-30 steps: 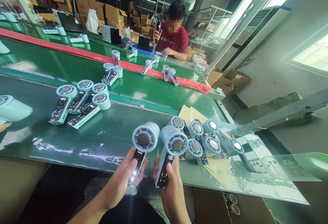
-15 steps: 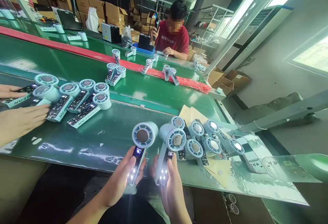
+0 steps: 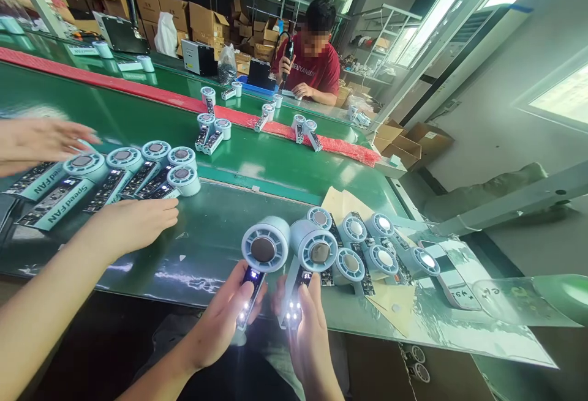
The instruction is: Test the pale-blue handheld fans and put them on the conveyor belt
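Fans fill both hands at the near edge of the green table (image 3: 211, 248). One fan (image 3: 263, 248) is gripped by its handle in the left hand (image 3: 225, 321), fingers wrapped around it and thumb on the front, where small white lights glow. A second fan (image 3: 316, 251) is clamped the same way in the right hand (image 3: 305, 327), its handle also lit. Both round heads point up and away from the person, side by side and nearly touching, and the two hands are close together.

Just right of the held pair, a cluster of fans (image 3: 367, 248) lies on the table, partly on brown paper (image 3: 340, 205) and a clear plastic sheet (image 3: 459, 303).

To the left, a row of fans (image 3: 138, 171) lies with handles towards the near edge. A co-worker's hand (image 3: 133, 220) rests flat by that row, and another co-worker's hand (image 3: 41, 138), blurred, is above its far end.

Farther back, small groups of fans (image 3: 211, 128) sit on the belt beside a red strip (image 3: 184, 104). Across it a person in a red shirt (image 3: 312, 64) holds a tool (image 3: 288, 52) upright. Cardboard boxes (image 3: 202, 21) are stacked behind.
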The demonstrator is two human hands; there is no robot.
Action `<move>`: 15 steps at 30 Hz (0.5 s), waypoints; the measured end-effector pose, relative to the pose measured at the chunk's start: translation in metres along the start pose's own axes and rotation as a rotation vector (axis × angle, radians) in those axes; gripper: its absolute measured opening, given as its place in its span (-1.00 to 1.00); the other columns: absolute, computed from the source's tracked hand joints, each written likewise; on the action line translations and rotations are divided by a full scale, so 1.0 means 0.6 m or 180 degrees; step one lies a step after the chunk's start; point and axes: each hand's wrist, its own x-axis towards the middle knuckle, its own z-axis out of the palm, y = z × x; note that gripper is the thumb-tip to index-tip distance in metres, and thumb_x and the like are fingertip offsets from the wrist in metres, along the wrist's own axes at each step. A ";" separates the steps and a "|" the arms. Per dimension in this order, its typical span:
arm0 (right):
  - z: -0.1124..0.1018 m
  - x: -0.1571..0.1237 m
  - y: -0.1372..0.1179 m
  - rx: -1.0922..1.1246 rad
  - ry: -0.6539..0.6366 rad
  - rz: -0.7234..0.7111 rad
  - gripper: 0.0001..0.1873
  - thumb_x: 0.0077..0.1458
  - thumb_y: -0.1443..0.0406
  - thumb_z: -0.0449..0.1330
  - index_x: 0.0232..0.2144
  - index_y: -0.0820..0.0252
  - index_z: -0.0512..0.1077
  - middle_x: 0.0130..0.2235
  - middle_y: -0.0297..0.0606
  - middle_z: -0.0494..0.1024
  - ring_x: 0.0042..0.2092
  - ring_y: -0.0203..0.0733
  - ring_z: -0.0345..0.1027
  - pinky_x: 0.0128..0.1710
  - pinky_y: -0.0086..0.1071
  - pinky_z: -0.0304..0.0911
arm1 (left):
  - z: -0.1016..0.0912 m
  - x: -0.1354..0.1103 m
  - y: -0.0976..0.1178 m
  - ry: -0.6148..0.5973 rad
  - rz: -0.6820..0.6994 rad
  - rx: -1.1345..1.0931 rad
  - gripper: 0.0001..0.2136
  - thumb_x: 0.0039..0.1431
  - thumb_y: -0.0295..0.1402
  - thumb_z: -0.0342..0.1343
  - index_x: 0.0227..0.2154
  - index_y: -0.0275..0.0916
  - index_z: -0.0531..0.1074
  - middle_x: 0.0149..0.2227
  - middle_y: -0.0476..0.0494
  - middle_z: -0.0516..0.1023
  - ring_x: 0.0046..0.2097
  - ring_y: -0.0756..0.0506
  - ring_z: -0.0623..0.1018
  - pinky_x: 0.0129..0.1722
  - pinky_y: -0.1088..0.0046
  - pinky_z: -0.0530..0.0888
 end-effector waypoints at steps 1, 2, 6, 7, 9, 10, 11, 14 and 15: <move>0.000 0.000 0.001 0.0075 0.0018 0.0051 -0.56 0.19 0.01 -0.04 0.05 0.02 0.16 -0.22 -0.17 0.41 -0.21 0.04 0.34 -0.35 -0.18 0.33 | 0.001 0.001 0.000 0.0034 0.0010 0.0000 -0.72 0.22 -0.06 -0.15 -0.31 -0.20 0.19 -0.43 0.02 0.19 -0.47 0.06 0.19 -0.44 0.50 0.19; -0.001 0.001 0.001 0.0162 0.0023 0.0086 -0.58 0.20 0.02 -0.04 0.05 0.01 0.16 -0.20 -0.16 0.41 -0.19 0.05 0.34 -0.34 -0.17 0.33 | 0.003 0.003 0.001 0.0074 0.0008 -0.0006 -0.72 0.22 -0.06 -0.16 -0.32 -0.20 0.18 -0.43 0.03 0.19 -0.47 0.07 0.18 -0.45 0.51 0.19; 0.000 0.003 -0.004 0.0672 -0.0297 0.0288 -0.62 0.23 0.04 -0.03 0.02 0.02 0.15 -0.20 -0.19 0.40 -0.15 0.04 0.31 -0.28 -0.17 0.30 | 0.009 0.009 0.004 0.0164 -0.0106 -0.0041 -0.71 0.23 -0.05 -0.18 -0.29 -0.20 0.19 -0.41 0.02 0.22 -0.46 0.07 0.23 -0.45 0.51 0.19; 0.001 0.003 -0.007 0.0765 -0.0391 0.0321 -0.62 0.24 0.03 -0.04 0.02 0.03 0.15 -0.18 -0.19 0.39 -0.14 0.03 0.31 -0.26 -0.19 0.29 | 0.010 0.010 0.005 0.0194 -0.0139 -0.0052 -0.70 0.23 -0.04 -0.18 -0.27 -0.19 0.20 -0.41 0.01 0.22 -0.45 0.07 0.25 -0.44 0.52 0.20; 0.002 0.005 -0.013 0.0838 -0.0526 0.0323 -0.59 0.25 0.00 -0.08 0.02 0.06 0.16 -0.14 -0.18 0.39 -0.11 0.01 0.29 -0.26 -0.22 0.28 | 0.013 0.012 0.007 0.0282 -0.0201 -0.0074 -0.68 0.23 -0.03 -0.20 -0.20 -0.17 0.19 -0.40 0.01 0.23 -0.45 0.07 0.27 -0.46 0.53 0.21; 0.002 0.006 -0.016 0.0854 -0.0583 0.0306 -0.58 0.25 -0.02 -0.11 0.02 0.06 0.18 -0.13 -0.18 0.38 -0.11 0.01 0.29 -0.27 -0.23 0.28 | 0.014 0.014 0.008 0.0325 -0.0227 -0.0085 -0.68 0.23 -0.04 -0.21 -0.17 -0.16 0.19 -0.40 0.01 0.23 -0.46 0.07 0.28 -0.49 0.55 0.19; 0.003 0.008 -0.018 0.0864 -0.0638 0.0273 -0.57 0.25 -0.03 -0.13 0.00 0.05 0.20 -0.14 -0.19 0.39 -0.13 0.00 0.29 -0.29 -0.24 0.28 | 0.015 0.015 0.009 0.0357 -0.0247 -0.0093 -0.68 0.24 -0.05 -0.21 -0.14 -0.15 0.19 -0.40 0.01 0.23 -0.47 0.08 0.27 -0.52 0.56 0.17; 0.005 0.012 -0.026 0.0906 -0.0794 0.0139 -0.56 0.26 -0.06 -0.18 -0.02 0.01 0.22 -0.25 -0.26 0.39 -0.25 -0.05 0.32 -0.36 -0.27 0.28 | 0.018 0.019 0.009 0.0409 -0.0247 -0.0094 -0.67 0.24 -0.05 -0.21 -0.10 -0.14 0.19 -0.39 0.01 0.23 -0.50 0.08 0.26 -0.60 0.59 0.10; 0.006 0.013 -0.028 0.0915 -0.0839 0.0119 -0.56 0.26 -0.06 -0.19 -0.01 0.01 0.21 -0.25 -0.26 0.39 -0.28 -0.06 0.32 -0.38 -0.27 0.28 | 0.019 0.020 0.010 0.0422 -0.0238 -0.0086 -0.67 0.24 -0.05 -0.21 -0.10 -0.14 0.20 -0.39 0.01 0.23 -0.50 0.08 0.26 -0.60 0.59 0.11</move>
